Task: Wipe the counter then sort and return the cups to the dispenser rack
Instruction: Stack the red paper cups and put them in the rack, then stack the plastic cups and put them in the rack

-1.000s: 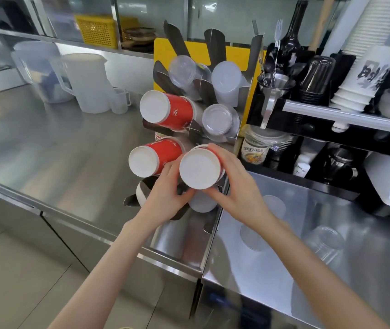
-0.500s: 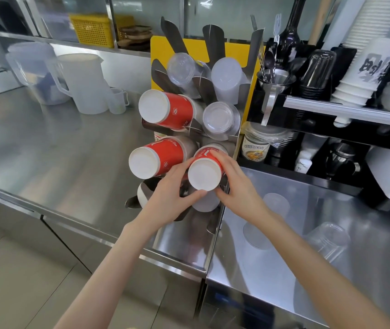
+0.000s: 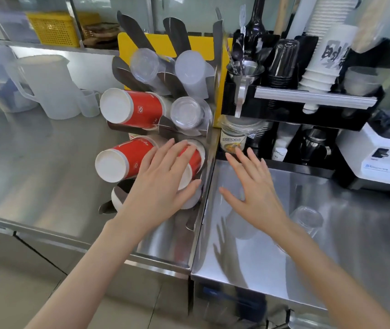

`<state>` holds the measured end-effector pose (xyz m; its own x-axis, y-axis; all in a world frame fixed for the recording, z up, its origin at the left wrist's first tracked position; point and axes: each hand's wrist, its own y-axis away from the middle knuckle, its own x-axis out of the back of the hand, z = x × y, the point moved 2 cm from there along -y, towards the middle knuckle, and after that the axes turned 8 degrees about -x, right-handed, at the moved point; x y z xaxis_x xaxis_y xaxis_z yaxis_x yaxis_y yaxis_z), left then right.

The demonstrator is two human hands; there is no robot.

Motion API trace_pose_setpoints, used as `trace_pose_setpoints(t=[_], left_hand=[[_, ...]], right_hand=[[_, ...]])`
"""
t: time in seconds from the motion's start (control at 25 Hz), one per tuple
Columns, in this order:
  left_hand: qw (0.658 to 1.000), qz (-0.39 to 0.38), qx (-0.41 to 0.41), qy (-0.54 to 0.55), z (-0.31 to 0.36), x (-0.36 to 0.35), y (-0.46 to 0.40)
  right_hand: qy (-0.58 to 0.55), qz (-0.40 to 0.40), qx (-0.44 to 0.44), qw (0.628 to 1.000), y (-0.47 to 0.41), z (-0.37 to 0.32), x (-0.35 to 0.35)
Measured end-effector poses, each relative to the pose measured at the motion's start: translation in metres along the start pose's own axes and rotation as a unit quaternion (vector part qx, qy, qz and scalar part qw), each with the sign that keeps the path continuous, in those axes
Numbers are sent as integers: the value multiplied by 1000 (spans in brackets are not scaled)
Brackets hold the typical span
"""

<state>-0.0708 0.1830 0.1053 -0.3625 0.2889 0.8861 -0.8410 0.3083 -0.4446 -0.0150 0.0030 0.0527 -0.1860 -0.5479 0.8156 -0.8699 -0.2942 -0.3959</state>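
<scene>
Resting left hand [image 3: 163, 184] flat on red cup [image 3: 195, 157] (racked), right hand [image 3: 252, 186] spread

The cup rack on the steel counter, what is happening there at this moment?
A person is loading red paper cups into the metal dispenser rack. The left hand lies flat on a stack of red cups in a lower slot, apparently pressing it in. The right hand is open and empty above the counter, apart from the rack. Two more red stacks and several clear plastic cups already sit in other slots.
</scene>
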Motion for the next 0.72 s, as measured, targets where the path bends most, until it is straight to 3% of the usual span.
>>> trace_pose_setpoints(t=[0.36,0.72], left_hand=[[993,-73,-85,26,51,-39,-36],[966,-172,-119,150,119,-113,-71]], right_hand=[[46,-16,-117,992,32,69,31],[35,-54,-208,976,65,152,53]])
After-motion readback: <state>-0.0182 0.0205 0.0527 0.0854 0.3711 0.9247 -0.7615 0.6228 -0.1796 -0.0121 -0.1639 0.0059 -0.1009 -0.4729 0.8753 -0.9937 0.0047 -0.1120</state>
